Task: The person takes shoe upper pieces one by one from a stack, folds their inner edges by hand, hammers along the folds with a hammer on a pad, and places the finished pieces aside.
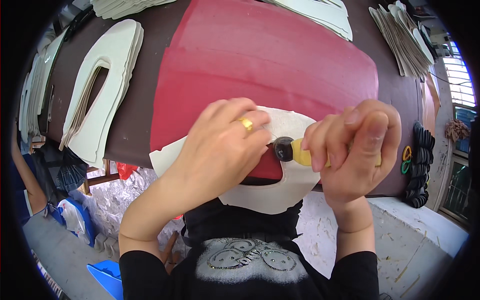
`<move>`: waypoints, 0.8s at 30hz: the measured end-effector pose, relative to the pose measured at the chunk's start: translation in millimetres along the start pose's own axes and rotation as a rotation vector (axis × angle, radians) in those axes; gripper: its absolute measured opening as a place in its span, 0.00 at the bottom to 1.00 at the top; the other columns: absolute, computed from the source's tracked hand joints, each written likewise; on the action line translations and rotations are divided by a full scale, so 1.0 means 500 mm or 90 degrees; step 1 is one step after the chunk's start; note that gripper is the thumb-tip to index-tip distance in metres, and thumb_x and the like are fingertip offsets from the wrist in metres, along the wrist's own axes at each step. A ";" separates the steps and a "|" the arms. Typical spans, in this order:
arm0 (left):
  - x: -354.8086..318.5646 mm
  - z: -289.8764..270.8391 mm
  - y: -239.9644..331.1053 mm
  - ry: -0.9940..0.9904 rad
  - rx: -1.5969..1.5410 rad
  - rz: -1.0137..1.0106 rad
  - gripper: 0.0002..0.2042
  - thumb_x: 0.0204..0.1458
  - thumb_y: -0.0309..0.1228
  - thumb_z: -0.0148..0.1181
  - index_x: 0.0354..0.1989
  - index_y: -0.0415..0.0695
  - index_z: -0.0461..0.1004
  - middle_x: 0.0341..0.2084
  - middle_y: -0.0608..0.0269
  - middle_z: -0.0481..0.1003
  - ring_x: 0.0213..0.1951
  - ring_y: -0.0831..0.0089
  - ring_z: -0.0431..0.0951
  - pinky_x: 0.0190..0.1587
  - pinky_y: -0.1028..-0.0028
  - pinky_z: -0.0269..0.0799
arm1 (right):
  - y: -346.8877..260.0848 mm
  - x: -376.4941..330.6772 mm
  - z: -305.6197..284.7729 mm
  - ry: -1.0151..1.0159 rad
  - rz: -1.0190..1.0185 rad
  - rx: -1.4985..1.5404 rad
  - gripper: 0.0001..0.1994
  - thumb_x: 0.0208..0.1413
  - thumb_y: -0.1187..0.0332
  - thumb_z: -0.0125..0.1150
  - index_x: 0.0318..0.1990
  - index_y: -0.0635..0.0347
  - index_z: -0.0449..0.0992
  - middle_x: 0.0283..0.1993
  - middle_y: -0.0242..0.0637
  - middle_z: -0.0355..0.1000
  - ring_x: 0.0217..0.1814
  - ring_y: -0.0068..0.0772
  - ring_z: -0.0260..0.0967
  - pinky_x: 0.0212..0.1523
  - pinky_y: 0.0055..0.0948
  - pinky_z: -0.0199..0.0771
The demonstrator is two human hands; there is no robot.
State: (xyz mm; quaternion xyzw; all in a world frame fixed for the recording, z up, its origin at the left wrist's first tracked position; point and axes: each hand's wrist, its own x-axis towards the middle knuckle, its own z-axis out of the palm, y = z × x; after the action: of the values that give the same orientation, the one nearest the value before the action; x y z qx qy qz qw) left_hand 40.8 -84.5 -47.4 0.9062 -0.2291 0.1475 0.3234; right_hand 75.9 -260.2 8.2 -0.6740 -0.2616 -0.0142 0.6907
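The bench (pixel 135 125) is dark brown and runs from the near left to the far right, filling most of the view. On it lies a large red sheet (pixel 265 65), spread flat from the near edge of the bench toward the far side. A stack of cream U-shaped cut pieces (pixel 117 75) lies on the left part of the bench, its open end toward the near left. More cream stacks lie at the far edge (pixel 320 12) and at the far right (pixel 400 40). A pile of black rings (pixel 422 160) sits at the right end of the bench.

A cream template (pixel 280 190) lies on the near edge of the red sheet and overhangs the near edge of the bench; its curved notch shows red sheet through it.

The left hand (pixel 220 150) rests palm-down on the template, fingers spread flat and pressing it against the sheet; its grip is open and closes on nothing. A gold ring (pixel 245 123) is on one finger.

The right hand (pixel 357 150) is closed in a fist around the yellow handle of a hand tool (pixel 295 152); this grip is fully closed. The long axis of the tool runs left to right, nearly level. Its dark rounded head points left, at the fingertips of the left hand, and sits over the edge of the template notch. The working tip is hidden by the head, so contact with the sheet cannot be told
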 end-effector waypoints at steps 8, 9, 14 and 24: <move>-0.030 0.012 0.014 0.067 -0.007 -0.108 0.07 0.40 0.20 0.67 0.28 0.39 0.75 0.39 0.60 0.77 0.45 0.58 0.77 0.44 0.64 0.74 | 0.010 0.018 0.016 -0.012 0.038 -0.055 0.16 0.72 0.55 0.37 0.40 0.57 0.65 0.14 0.26 0.51 0.11 0.22 0.52 0.20 0.27 0.66; -0.036 0.012 0.015 0.080 -0.027 -0.131 0.08 0.39 0.19 0.66 0.28 0.39 0.74 0.39 0.59 0.77 0.44 0.57 0.77 0.44 0.64 0.74 | 0.014 0.022 0.015 0.000 0.038 -0.054 0.16 0.72 0.55 0.37 0.40 0.57 0.65 0.14 0.25 0.51 0.12 0.22 0.52 0.20 0.27 0.66; -0.041 0.014 0.018 0.091 0.009 -0.091 0.07 0.41 0.20 0.65 0.29 0.36 0.74 0.39 0.55 0.75 0.46 0.57 0.76 0.46 0.65 0.75 | 0.014 0.023 0.018 -0.016 0.025 -0.061 0.13 0.71 0.59 0.38 0.37 0.56 0.64 0.14 0.24 0.52 0.12 0.22 0.54 0.21 0.28 0.67; -0.092 -0.013 0.021 0.101 0.056 -0.125 0.10 0.38 0.16 0.67 0.30 0.39 0.74 0.40 0.58 0.77 0.47 0.55 0.78 0.45 0.63 0.77 | 0.007 0.025 0.047 -0.067 -0.028 -0.042 0.16 0.72 0.55 0.38 0.41 0.58 0.65 0.15 0.28 0.55 0.14 0.24 0.59 0.23 0.31 0.71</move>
State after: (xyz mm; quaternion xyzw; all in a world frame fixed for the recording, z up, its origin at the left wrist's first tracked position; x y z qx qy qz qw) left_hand -4.4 -72.6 -56.2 0.9230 -0.1065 0.1967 0.3131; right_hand 80.3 -233.7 8.5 -0.6902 -0.3118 -0.0024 0.6530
